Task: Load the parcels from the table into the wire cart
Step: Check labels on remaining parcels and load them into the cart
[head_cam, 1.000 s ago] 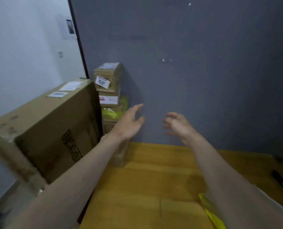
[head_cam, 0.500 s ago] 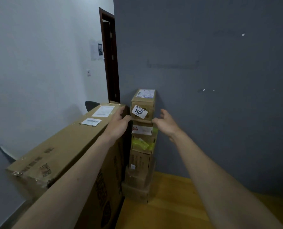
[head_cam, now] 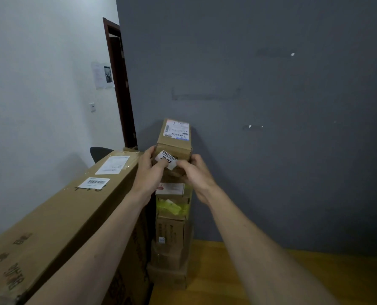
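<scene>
Against the grey wall (head_cam: 271,150), I see my left hand (head_cam: 149,172) and right hand (head_cam: 196,175) grasping the top parcel (head_cam: 175,144) of the stack, big carton (head_cam: 58,216) crowding left, table (head_cam: 315,278) open right.

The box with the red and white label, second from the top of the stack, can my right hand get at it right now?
Probably not yet: the right hand and left hand grip the top box, which sits on it.

Top parcel (head_cam: 174,139) on parcel stack (head_cam: 171,238), stack on table (head_cam: 271,274) against wall; large carton (head_cam: 58,216) left.
</scene>
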